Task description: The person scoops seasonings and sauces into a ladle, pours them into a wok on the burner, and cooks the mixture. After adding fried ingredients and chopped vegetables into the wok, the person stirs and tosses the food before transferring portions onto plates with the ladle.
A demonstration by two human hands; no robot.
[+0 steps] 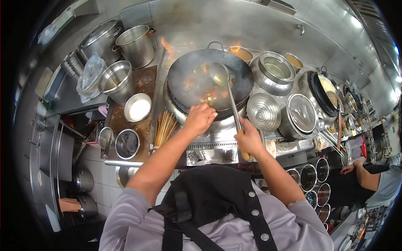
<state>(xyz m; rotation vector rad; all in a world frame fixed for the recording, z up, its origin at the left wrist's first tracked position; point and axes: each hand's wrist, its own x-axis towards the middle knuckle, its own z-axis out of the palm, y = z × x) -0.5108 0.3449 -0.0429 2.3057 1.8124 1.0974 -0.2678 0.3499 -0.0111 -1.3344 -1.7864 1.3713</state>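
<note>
A large dark wok (pixel 178 67) sits on the burner, with smoke rising over pieces of food (pixel 205 85) inside it. My right hand (pixel 250 137) is wrapped round the wooden handle of a long metal ladle (pixel 231 94). The ladle's bowl is over the right part of the wok. At the wok's near edge, my left hand (pixel 200 120) is closed, its fingers curled and pointing to the right. Whatever it grips is hidden from this angle.
Flames (pixel 166 45) flare behind the wok. To its right are a perforated skimmer (pixel 264 112) and a pot with a strainer (pixel 301 113). Bamboo sticks (pixel 164 129) and a white bowl (pixel 137 107) stand left. A co-worker's arm (pixel 368 178) shows at far right.
</note>
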